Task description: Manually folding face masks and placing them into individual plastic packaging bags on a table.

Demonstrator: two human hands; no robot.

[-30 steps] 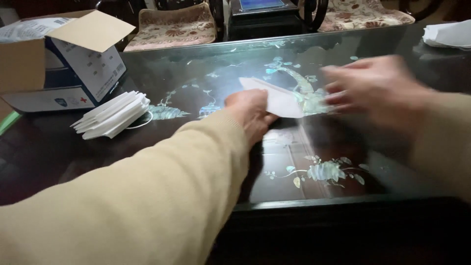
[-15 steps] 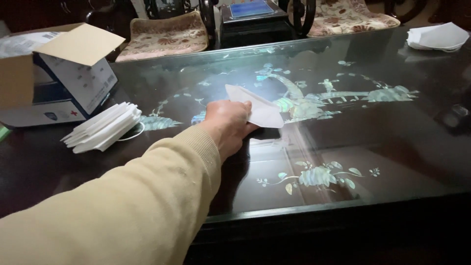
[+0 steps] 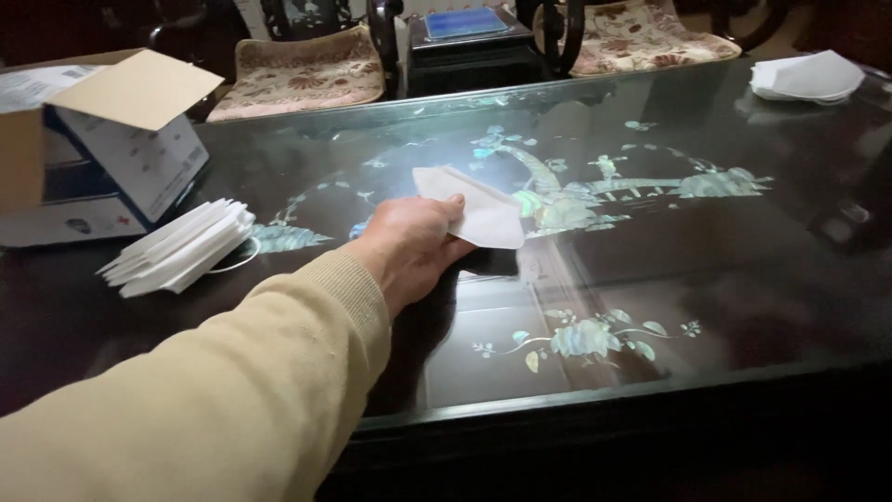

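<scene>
Folded white face mask (image 3: pixel 478 216) pinched in left hand (image 3: pixel 409 246) fingers above the table (image 3: pixel 650 270), right of the open cardboard box (image 3: pixel 102 139), whose contents stay hidden.

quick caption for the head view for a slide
Left hand holds a folded white mask over a glass-topped inlaid table, beside a mask stack.

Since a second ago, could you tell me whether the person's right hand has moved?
Yes: the right hand has left view, withdrawn rightward from the folded white mask over the inlaid table.
</scene>
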